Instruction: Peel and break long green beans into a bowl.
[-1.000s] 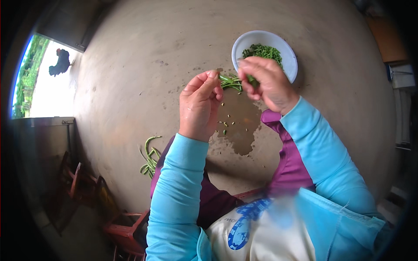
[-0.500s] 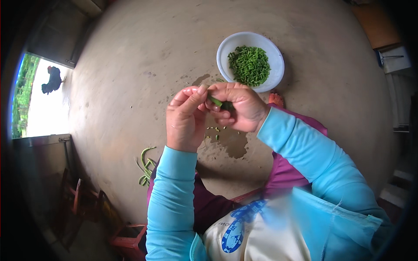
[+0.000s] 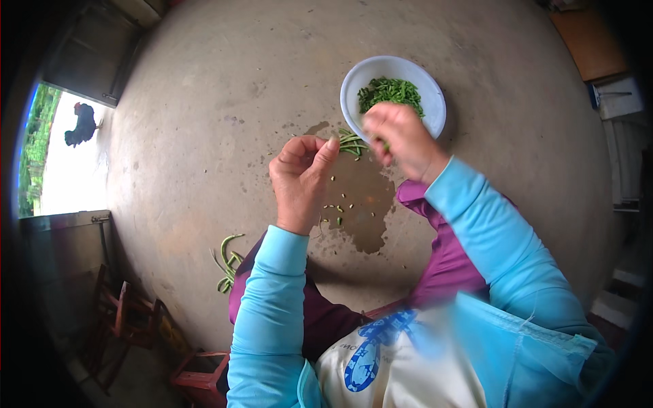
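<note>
Beans [image 3: 352, 143] near bowl [image 3: 432, 92], roughly crosswise

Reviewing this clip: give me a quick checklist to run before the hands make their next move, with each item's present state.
1. Bowl upright on the floor: ok, its opening faces up.
2. Cut bean pieces inside the bowl: ok, a green heap shows there.
3. Uncut long beans within reach: ok, probably; a bunch lies beside the bowl's near side.
4. Left hand free: cannot tell; thumb and forefinger are pinched together.
5. Right hand contents: cannot tell; green shows at its blurred fingers.
6. Floor dry and tidy: not ok; a wet patch and scattered bits show.
</note>
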A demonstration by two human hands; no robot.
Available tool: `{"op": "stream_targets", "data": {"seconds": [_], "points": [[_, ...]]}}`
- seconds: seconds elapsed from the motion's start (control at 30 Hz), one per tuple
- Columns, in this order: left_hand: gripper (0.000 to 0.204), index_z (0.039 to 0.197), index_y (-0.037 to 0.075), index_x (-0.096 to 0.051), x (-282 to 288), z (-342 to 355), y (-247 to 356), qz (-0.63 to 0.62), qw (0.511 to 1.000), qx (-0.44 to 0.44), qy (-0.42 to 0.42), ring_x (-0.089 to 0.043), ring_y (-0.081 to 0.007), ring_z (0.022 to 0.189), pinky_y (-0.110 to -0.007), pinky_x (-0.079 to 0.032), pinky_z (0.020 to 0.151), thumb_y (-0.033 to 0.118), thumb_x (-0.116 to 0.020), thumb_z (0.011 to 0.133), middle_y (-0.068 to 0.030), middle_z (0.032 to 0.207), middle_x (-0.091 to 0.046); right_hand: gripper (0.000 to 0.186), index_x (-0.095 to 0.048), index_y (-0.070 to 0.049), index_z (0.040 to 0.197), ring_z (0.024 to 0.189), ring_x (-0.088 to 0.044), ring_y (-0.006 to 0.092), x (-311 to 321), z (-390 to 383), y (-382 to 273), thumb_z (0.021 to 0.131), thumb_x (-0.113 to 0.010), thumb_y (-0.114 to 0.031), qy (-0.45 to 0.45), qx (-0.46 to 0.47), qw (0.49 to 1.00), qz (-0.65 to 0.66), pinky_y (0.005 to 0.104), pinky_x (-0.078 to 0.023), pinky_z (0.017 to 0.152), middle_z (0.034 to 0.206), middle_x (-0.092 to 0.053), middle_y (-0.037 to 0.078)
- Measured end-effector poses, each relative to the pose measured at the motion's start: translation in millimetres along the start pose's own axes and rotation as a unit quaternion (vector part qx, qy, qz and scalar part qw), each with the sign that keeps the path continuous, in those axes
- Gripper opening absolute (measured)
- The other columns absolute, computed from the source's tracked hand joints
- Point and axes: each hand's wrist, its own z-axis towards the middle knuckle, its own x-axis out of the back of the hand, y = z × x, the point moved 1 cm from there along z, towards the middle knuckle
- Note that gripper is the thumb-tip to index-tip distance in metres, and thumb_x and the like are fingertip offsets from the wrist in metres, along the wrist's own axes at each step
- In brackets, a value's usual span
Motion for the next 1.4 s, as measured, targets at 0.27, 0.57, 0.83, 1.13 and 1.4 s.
{"op": "stream_targets", "data": {"seconds": [0.27, 0.57, 0.83, 1.13, 1.4], "points": [[0.017, 0.090, 0.002, -0.055, 30.4, 42.0, -15.2, -0.047, 0.993, 0.107, 0.032, -0.052, -0.0090, 0.069, -0.021, -0.042, 0.063, 0.014, -0.061, 0.079, -0.0013, 0.081, -0.055, 0.042, -0.051, 0.003, 0.107, 0.092, -0.056, 0.0264, 128.7, 62.0, -20.3, 0.074, -0.059, -0.022, 0.243, 0.119, 0.856, -0.440, 0.0336, -0.042, 0.083, 0.107, -0.054, 0.021], [0.013, 0.077, 0.001, -0.059, 100.1, 79.5, -142.6, 0.175, 0.957, 0.215, 0.084, -0.055, -0.0125, 0.058, -0.025, -0.044, 0.055, 0.014, -0.059, 0.076, -0.0057, 0.064, -0.057, 0.013, -0.058, -0.001, 0.070, 0.051, -0.049, 0.0110, 106.3, 62.6, -42.7, 0.073, -0.061, -0.013, 0.194, 0.204, 0.829, -0.483, 0.0254, -0.040, 0.051, 0.056, -0.054, 0.003], [0.023, 0.092, 0.009, -0.063, 114.4, 10.2, -294.5, 0.569, 0.753, 0.324, -0.067, -0.055, -0.0317, 0.096, -0.037, -0.045, 0.081, 0.014, -0.051, 0.074, -0.0164, 0.100, -0.058, 0.008, -0.056, 0.002, 0.075, 0.058, -0.053, 0.0114, 63.4, 21.7, -35.6, 0.075, -0.057, -0.006, 0.073, 0.222, 0.846, -0.479, 0.0248, -0.042, 0.055, 0.066, -0.056, 0.007], [0.054, 0.123, 0.006, -0.041, 76.1, 40.9, -326.1, 0.688, 0.633, 0.309, -0.173, -0.012, -0.0278, 0.130, -0.050, -0.026, 0.097, 0.027, -0.051, 0.075, -0.0101, 0.141, -0.014, 0.006, -0.055, 0.004, 0.078, 0.070, -0.054, 0.0152, 46.7, 13.4, -35.6, 0.072, -0.056, 0.001, 0.014, 0.164, 0.863, -0.478, 0.0253, -0.043, 0.064, 0.075, -0.056, 0.009], [0.025, 0.088, 0.002, -0.062, 78.9, 10.4, -282.0, 0.413, 0.812, 0.410, 0.036, -0.061, -0.0205, 0.079, -0.036, -0.049, 0.071, 0.010, -0.065, 0.065, -0.0132, 0.094, -0.060, 0.005, -0.055, 0.002, 0.074, 0.058, -0.053, 0.0217, 39.0, -0.2, -36.3, 0.071, -0.057, -0.002, 0.030, 0.198, 0.891, -0.408, 0.0294, -0.042, 0.055, 0.065, -0.054, 0.013]]}}
